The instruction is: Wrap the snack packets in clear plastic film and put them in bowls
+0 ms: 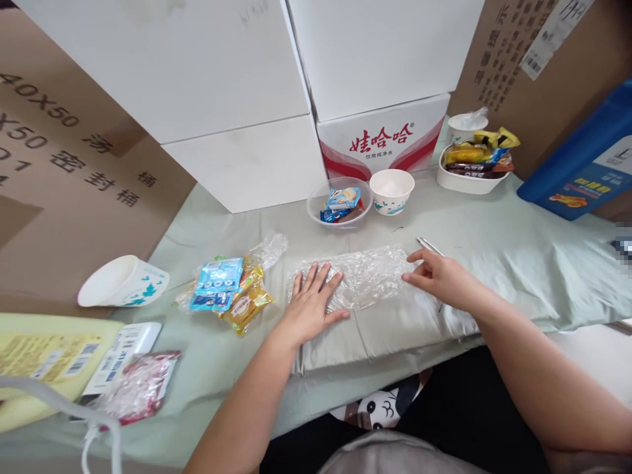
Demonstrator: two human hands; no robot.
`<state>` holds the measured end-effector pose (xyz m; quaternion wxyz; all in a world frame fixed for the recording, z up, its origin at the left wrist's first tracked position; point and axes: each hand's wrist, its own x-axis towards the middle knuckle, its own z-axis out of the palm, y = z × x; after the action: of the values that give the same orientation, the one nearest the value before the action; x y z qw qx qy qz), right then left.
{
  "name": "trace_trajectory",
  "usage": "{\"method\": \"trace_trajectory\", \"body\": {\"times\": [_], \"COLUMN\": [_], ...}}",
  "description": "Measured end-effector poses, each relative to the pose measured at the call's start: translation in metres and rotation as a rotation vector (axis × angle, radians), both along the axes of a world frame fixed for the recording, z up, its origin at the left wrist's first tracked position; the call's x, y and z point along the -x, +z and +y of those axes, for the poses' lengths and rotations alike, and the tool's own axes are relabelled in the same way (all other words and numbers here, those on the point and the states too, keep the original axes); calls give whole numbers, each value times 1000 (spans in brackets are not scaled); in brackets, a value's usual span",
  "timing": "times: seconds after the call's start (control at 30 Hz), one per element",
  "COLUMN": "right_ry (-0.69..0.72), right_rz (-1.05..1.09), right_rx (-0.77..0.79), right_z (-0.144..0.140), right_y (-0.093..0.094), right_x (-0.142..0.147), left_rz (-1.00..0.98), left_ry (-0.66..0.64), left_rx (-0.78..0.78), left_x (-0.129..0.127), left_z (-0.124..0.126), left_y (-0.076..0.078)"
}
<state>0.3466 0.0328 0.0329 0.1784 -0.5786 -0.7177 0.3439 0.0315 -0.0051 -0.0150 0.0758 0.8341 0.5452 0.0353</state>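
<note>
Covering table, pale green cloth (494,263) amid cardboard boxes (74,164).

There is only one view. The camera sits on the person's head and looks forward and down at the table (494,263), from close up. Both arms come in from the bottom of the frame. White boxes (237,99) fill the top, just behind the table.
</note>
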Motion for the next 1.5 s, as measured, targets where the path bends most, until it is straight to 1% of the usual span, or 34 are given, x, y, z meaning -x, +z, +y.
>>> {"method": "trace_trajectory", "body": {"times": [0.07, 0.13, 0.2, 0.27, 0.3, 0.33, 0.37, 0.4, 0.43, 0.47, 0.5, 0.53, 0.57, 0.6, 0.67, 0.73, 0.77, 0.8, 0.87, 0.93, 0.97, 1.03, 1.1, 1.2, 1.3, 1.37, 1.43, 1.5], "right_ry": [68, 104, 92, 38, 2, -23, -17, 30, 125, 256, 394, 511, 584, 607, 544, 452, 435, 452, 553, 655, 673, 647, 611, 604, 561, 521, 511, 508], "right_rz": [-27, -162, -353, -503, -532, -520, -470, -392, -305, -236, -201, -210, -260, -333, -478, -543, -530, -493, -391, -335, -342, -379, -354, -153, 67, 161, 177, 129], "right_rx": [22, 9, -10, -26, -65, -140, -243, -363, -471, -543, -564, -538, -476, -393, -228, -150, -155, -181, -249, -271, -263, -241, -226, -247, -294, -225, -55, 114], "right_z": [-2, 1, 6, 8, 8, 5, 2, -3, -9, -14, -18, -21, -22, -21, -16, -9, -7, -5, -5, -5, -5, -2, 3, 11, 15, 16, 17, 18], "right_y": [0, 0, 0, -1, -1, -1, -1, -1, -1, -2, -2, -2, -1, 0, 2, 6, 8, 9, 9, 7, 6, 2, 0, -1, 2, 4, 5, 5], "right_x": [3, -3, -13, -20, -20, -17, -10, -1, 10, 20, 30, 37, 40, 40, 29, 13, 7, 2, -1, 1, 2, 1, -4, -17, -25, -27, -28, -29], "left_rz": [8, 17, 30, 45, 51, 54, 52, 47, 41, 37, 33, 31, 29, 25, 8, -30, -60, -97, -175, -218, -219, -202, -194, -210, -264, -342, -447, -562], "left_ry": [3, 5, 11, 21, 25, 27, 26, 24, 22, 21, 21, 23, 27, 32, 40, 36, 27, 14, -28, -78, -94, -101, -94, -101, -75, -35, 45, 136], "left_rx": [11, 21, 37, 62, 75, 86, 92, 94, 93, 93, 95, 97, 101, 103, 89, 32, -11, -55, -105, -46, 10, 102, 132, 147, 157, 171, 221, 277], "left_x": [0, 0, 0, 0, 0, 0, -1, -1, -1, -1, -1, 0, 1, 1, 3, 4, 4, 3, 1, 1, 1, 5, 12, 22, 28, 32, 37, 42], "left_z": [0, 1, 1, 2, 2, 2, 2, 2, 2, 2, 2, 2, 2, 2, 2, 1, 0, -1, -5, -9, -11, -13, -15, -16, -17, -18, -18, -18], "left_y": [1, 2, 4, 7, 8, 9, 10, 11, 11, 11, 11, 10, 9, 9, 9, 12, 15, 20, 29, 38, 42, 47, 49, 49, 49, 48, 48, 46]}}
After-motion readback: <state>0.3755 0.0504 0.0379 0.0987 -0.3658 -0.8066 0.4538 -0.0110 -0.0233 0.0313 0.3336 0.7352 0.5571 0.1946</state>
